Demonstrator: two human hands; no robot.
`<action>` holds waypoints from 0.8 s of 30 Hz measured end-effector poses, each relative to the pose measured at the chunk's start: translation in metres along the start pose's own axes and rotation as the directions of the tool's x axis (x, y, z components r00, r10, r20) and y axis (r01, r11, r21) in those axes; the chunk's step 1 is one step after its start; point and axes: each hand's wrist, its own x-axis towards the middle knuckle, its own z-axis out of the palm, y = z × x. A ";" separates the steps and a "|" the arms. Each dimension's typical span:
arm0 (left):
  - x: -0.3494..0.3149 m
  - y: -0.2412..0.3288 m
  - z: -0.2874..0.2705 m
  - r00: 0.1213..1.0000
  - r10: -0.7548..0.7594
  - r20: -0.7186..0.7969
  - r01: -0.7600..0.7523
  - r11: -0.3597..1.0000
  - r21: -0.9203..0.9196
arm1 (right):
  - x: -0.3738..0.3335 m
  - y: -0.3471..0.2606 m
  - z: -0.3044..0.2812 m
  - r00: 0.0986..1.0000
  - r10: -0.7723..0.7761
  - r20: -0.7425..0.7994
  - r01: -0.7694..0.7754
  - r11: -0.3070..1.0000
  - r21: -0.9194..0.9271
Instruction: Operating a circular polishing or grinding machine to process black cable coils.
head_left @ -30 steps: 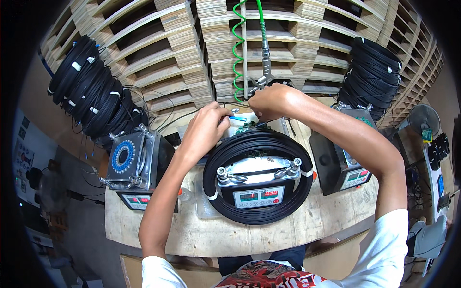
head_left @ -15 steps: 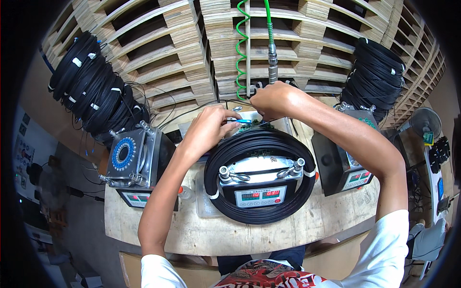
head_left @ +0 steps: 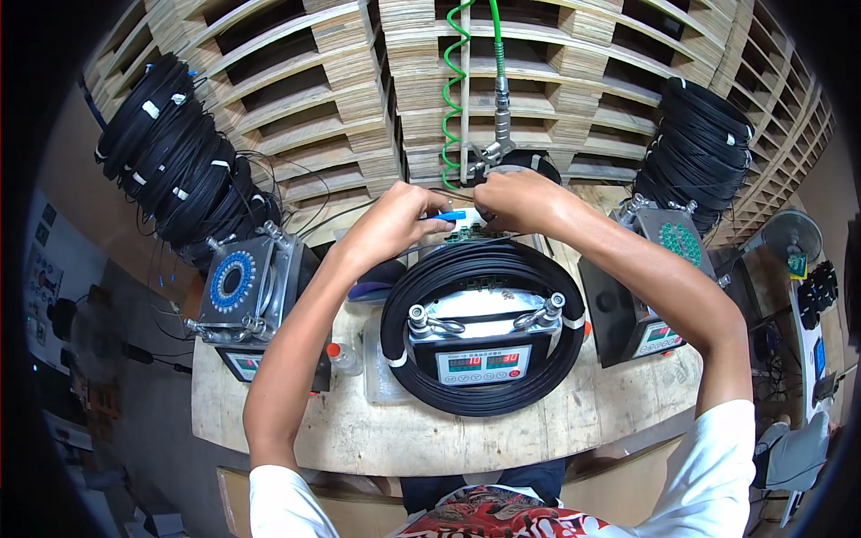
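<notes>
My left hand (head_left: 405,221) is closed in a pinch on a small slim blue piece (head_left: 446,216) at the far side of the bench. Just right of it, my right hand (head_left: 513,203) is curled with its fingertips pointing down and inward. Whatever those fingertips hold is hidden. Below both hands, small green parts (head_left: 468,235) sit along the back of the middle machine (head_left: 485,364), which has a lit front display. A thick coil of black cable (head_left: 405,269) rings this machine, bound with white ties. Behind my right hand hangs a metal air gun (head_left: 502,134) on a green hose.
A machine with a blue connector ring (head_left: 231,285) stands left, another with green connectors (head_left: 679,242) right. Tall stacks of black cable coils (head_left: 170,152) (head_left: 704,143) flank the bench. A red-capped bottle (head_left: 343,359) stands near the left forearm. Wooden pallets (head_left: 314,99) rise behind.
My right hand has shifted slightly down, and more of the air gun shows above it. My left hand has moved a little right and up, with the blue piece turned in its fingers.
</notes>
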 end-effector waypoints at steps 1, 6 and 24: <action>0.000 -0.002 -0.001 0.999 0.044 0.026 -0.045 0.998 0.033 | 0.001 0.004 0.003 1.000 -0.003 -0.001 0.003 1.000 -0.002; -0.002 -0.006 0.002 0.978 0.202 -0.059 -0.196 0.976 0.094 | 0.002 0.008 0.010 1.000 0.022 0.012 -0.023 0.993 0.115; 0.027 0.003 -0.006 0.966 0.197 0.168 -0.234 0.943 0.237 | -0.010 0.016 0.022 0.993 0.114 -0.008 -0.100 0.900 0.423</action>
